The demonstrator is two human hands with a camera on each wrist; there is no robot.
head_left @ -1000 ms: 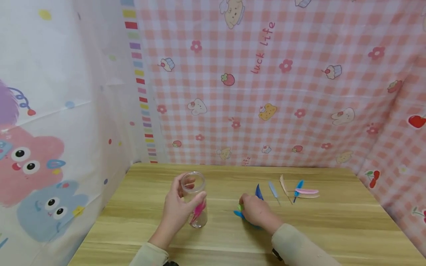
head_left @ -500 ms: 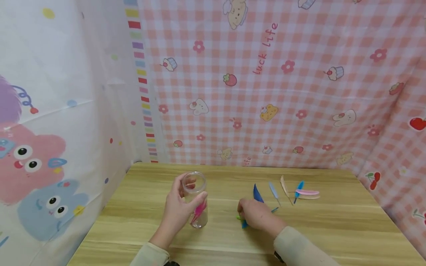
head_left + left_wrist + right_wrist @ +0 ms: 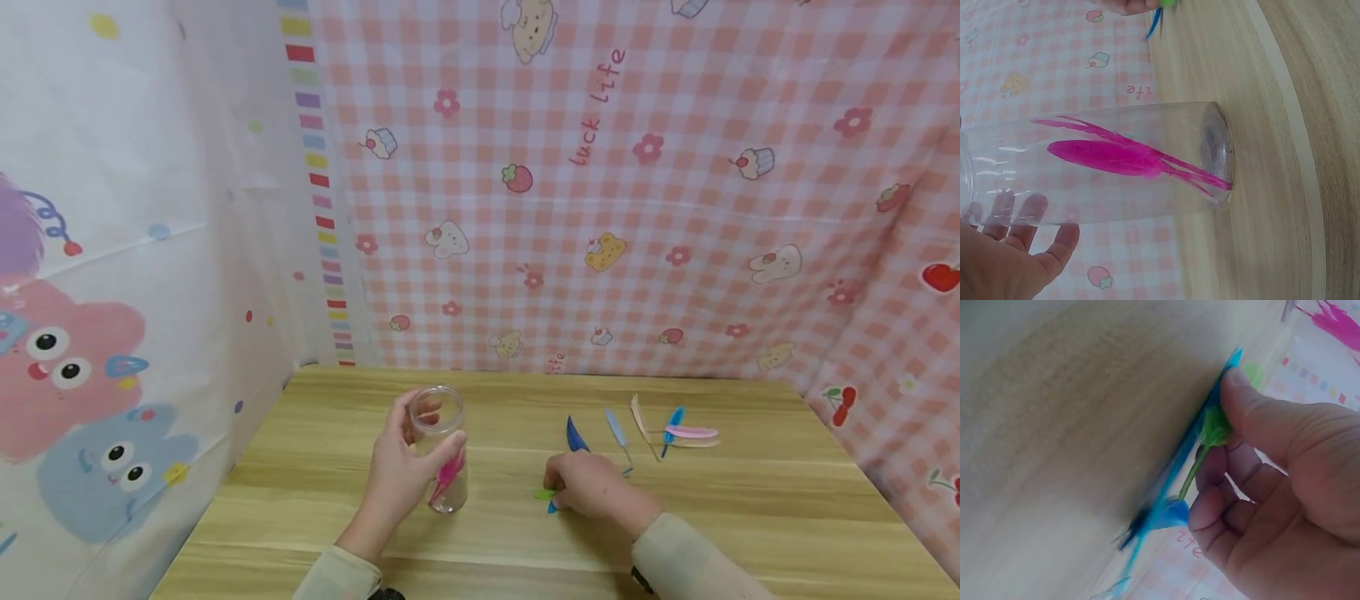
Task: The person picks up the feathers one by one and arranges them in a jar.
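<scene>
I'm seeing the left hand (image 3: 405, 467), fingers curled round a clear jar (image 3: 1097, 203), pink feathers (image 3: 1104, 156) inside; further right, right hand (image 3: 596, 487) pinching a green feather (image 3: 1215, 429).

Magenta feathers (image 3: 1100, 156), green feather (image 3: 1215, 428) — pink-white checked cloth (image 3: 480, 208) — yellowish wood-grain table (image 3: 322, 454).

Here, soft, even light is spread across the tabletop (image 3: 495, 533); white glare is streaked on the clear jar (image 3: 1110, 203), just past the left fingers (image 3: 1063, 247). In the dimmer right wrist view, wood grain is smeared by blur beyond the right fingers (image 3: 1207, 505), and shadow is thrown along the blue feather (image 3: 1179, 452).
</scene>
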